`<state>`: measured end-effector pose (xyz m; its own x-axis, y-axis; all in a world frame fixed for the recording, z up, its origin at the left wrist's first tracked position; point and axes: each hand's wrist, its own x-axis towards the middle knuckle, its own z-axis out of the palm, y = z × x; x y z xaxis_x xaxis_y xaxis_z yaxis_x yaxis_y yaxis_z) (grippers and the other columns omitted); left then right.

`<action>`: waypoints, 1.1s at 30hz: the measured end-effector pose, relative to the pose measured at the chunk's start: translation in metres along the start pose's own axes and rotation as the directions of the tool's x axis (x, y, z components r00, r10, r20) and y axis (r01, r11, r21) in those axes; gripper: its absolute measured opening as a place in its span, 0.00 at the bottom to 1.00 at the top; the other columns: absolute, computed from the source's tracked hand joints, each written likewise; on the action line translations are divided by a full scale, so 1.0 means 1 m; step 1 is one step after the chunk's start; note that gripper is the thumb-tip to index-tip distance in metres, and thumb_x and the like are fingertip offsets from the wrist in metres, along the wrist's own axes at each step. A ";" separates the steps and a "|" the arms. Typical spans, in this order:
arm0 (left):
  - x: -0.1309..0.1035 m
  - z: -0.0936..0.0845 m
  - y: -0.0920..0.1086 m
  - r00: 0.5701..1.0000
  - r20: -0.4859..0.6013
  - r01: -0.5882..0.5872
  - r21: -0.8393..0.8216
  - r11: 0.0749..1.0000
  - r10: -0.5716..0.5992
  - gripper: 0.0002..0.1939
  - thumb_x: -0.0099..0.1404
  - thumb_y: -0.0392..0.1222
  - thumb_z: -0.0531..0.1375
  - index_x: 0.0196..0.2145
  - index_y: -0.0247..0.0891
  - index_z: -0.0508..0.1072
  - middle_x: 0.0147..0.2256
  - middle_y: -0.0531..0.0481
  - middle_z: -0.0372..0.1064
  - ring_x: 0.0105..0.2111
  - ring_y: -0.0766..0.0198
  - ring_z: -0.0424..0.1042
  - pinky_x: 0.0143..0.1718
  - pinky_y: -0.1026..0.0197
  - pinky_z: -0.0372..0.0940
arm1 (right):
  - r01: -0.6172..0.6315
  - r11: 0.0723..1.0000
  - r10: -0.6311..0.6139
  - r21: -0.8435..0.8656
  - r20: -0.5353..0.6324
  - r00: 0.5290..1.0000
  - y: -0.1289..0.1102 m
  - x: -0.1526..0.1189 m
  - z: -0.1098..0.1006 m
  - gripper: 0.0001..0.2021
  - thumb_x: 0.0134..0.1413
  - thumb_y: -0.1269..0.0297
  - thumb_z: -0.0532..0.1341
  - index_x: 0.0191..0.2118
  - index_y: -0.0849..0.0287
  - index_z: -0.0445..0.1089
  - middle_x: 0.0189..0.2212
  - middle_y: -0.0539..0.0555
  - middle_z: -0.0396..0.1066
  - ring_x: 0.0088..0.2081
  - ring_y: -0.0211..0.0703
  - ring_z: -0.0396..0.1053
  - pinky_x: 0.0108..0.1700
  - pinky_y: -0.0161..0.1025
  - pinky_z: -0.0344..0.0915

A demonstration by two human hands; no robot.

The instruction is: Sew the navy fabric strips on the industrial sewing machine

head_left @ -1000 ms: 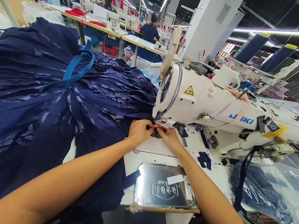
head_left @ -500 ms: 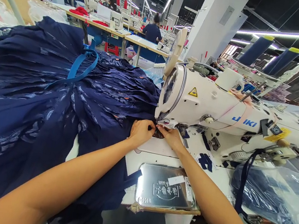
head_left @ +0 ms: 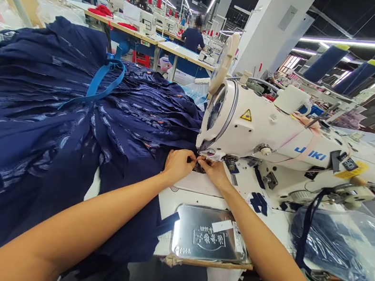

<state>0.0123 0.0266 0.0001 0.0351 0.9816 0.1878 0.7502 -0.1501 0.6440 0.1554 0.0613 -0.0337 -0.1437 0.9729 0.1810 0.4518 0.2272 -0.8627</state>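
Observation:
My left hand point(head_left: 179, 165) is at the needle area of a white sewing machine point(head_left: 249, 117), its thumb and fingers pinched together beside the navy fabric. Opposite it, my right hand point(head_left: 214, 171) also pinches, fingertips close to the left ones under the machine head. Whatever sits between the fingertips is too small and hidden to make out. A big pile of navy garments point(head_left: 39, 134) spreads left of the machine, with a blue strap point(head_left: 98, 88) lying looped across it. Below my hands lies a silver metal tin lid point(head_left: 207, 245) with embossed writing.
Navy fabric scraps point(head_left: 258, 203) lie on the machine bed to the right. Beyond them is a clear plastic bag point(head_left: 343, 245) with navy cloth inside. Two navy thread cones point(head_left: 326, 63) stand above the machine. People sit at other sewing tables point(head_left: 184, 55) behind.
My hands keep their pinch at the needle area with hardly any movement. The whole view has shifted slightly; the fabric and machine look otherwise the same.

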 end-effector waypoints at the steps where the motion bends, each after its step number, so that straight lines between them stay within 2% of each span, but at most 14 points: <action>1: 0.000 0.000 0.000 1.000 -0.001 -0.001 -0.001 1.000 0.001 0.09 0.55 0.37 0.56 0.31 0.40 0.76 0.25 0.52 0.72 0.29 0.62 0.70 0.37 0.62 0.60 | 0.003 1.000 -0.003 -0.013 -0.020 1.000 0.001 0.000 0.000 0.06 0.43 0.61 0.60 0.24 0.57 0.70 0.25 0.51 0.72 0.36 0.46 0.68 0.44 0.43 0.62; 6: 0.000 0.001 -0.001 1.000 -0.002 -0.006 -0.001 1.000 0.006 0.09 0.54 0.36 0.56 0.30 0.40 0.76 0.26 0.52 0.73 0.30 0.62 0.71 0.38 0.62 0.60 | -0.090 0.995 0.084 -0.046 -0.111 0.990 0.003 -0.001 -0.001 0.13 0.43 0.55 0.59 0.16 0.57 0.65 0.18 0.51 0.67 0.28 0.46 0.67 0.36 0.43 0.64; 14: 0.000 0.000 -0.001 1.000 0.006 -0.013 -0.004 1.000 0.013 0.09 0.55 0.37 0.55 0.31 0.41 0.76 0.25 0.52 0.72 0.30 0.61 0.71 0.38 0.61 0.61 | -0.044 0.999 0.045 0.031 -0.034 0.998 -0.005 -0.003 -0.002 0.09 0.41 0.58 0.62 0.26 0.57 0.70 0.25 0.52 0.72 0.39 0.48 0.68 0.46 0.44 0.62; 19: 0.000 0.000 -0.002 1.000 0.008 -0.004 -0.008 1.000 0.004 0.09 0.55 0.37 0.56 0.30 0.41 0.76 0.25 0.52 0.72 0.30 0.61 0.71 0.38 0.61 0.61 | -0.057 0.998 0.056 -0.036 -0.038 0.998 -0.005 -0.003 -0.003 0.09 0.41 0.56 0.62 0.25 0.57 0.70 0.26 0.52 0.72 0.38 0.48 0.68 0.46 0.45 0.61; 29: 0.000 0.001 -0.002 1.000 0.005 -0.011 -0.017 1.000 0.011 0.08 0.55 0.37 0.56 0.30 0.40 0.75 0.26 0.52 0.73 0.31 0.61 0.71 0.39 0.61 0.61 | -0.034 0.999 0.034 -0.040 -0.006 0.999 -0.003 -0.002 -0.001 0.11 0.41 0.55 0.59 0.25 0.59 0.69 0.24 0.52 0.70 0.33 0.46 0.67 0.40 0.42 0.62; 33: 0.000 0.000 -0.002 1.000 0.010 -0.002 -0.009 1.000 0.002 0.09 0.54 0.36 0.56 0.30 0.40 0.75 0.26 0.52 0.72 0.31 0.62 0.71 0.39 0.61 0.60 | 0.004 0.996 -0.010 -0.089 -0.067 0.998 0.003 0.001 -0.004 0.10 0.45 0.58 0.56 0.21 0.57 0.66 0.21 0.53 0.69 0.33 0.48 0.67 0.41 0.45 0.61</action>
<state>0.0109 0.0270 -0.0010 0.0432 0.9824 0.1818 0.7443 -0.1531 0.6501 0.1602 0.0626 -0.0338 -0.0891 0.9713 0.2203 0.5283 0.2336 -0.8163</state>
